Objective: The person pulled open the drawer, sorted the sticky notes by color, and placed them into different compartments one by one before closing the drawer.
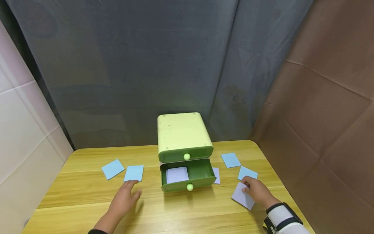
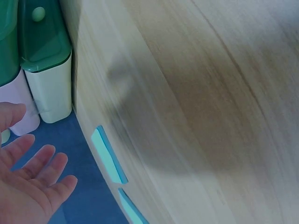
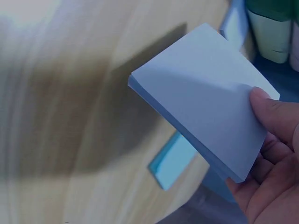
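My right hand (image 1: 258, 192) pinches a lilac sticky-note pad (image 1: 242, 196) by one edge. In the right wrist view the thumb lies on top of the pad and the curled fingers are beneath it, with the pad tilted above the table. My left hand (image 1: 124, 199) holds nothing; its fingers are spread and relaxed just in front of a blue sticky-note pad (image 1: 134, 172). Between the hands stands a small light-green cabinet (image 1: 184, 131). Its lower drawer (image 1: 176, 186) is pulled out, and another lilac pad (image 1: 177, 175) lies in the left part of it.
A second blue pad (image 1: 112, 169) lies at the far left. Right of the cabinet are two more blue pads, one farther back (image 1: 230, 160) and one (image 1: 248, 172) just beyond my right hand. A lilac pad (image 1: 216, 175) is partly hidden behind the drawer. Grey cloth (image 1: 131, 81) hangs behind the table.
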{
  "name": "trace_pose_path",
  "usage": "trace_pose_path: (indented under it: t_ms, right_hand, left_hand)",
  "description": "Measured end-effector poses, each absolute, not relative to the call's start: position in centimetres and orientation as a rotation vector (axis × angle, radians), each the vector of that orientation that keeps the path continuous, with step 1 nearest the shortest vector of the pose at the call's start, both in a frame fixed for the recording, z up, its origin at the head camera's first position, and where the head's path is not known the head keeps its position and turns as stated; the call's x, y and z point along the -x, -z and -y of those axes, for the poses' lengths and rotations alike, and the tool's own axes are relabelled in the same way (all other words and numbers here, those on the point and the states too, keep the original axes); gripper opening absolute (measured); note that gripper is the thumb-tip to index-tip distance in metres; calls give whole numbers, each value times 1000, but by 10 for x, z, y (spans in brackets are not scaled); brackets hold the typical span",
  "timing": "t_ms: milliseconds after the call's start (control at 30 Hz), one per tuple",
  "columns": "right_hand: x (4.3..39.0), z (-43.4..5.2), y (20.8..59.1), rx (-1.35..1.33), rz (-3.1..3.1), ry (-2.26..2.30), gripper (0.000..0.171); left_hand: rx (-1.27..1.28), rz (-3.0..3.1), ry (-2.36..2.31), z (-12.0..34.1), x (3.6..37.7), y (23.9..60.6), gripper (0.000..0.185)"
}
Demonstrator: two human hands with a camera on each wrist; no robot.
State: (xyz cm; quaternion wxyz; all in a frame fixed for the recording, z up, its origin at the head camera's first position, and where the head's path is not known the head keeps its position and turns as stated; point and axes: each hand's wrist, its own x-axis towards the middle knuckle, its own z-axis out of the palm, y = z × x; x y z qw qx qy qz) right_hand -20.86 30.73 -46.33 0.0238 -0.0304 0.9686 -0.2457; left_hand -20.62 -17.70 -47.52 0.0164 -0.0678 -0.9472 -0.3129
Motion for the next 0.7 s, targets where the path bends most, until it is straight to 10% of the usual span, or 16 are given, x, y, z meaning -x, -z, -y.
trace_pose_path:
  t_ms: [700]
  right_hand:
    - [217, -245, 370, 416, -3275, 791, 13]
  left_hand:
    - [197, 2957, 1045, 180, 200, 479, 45]
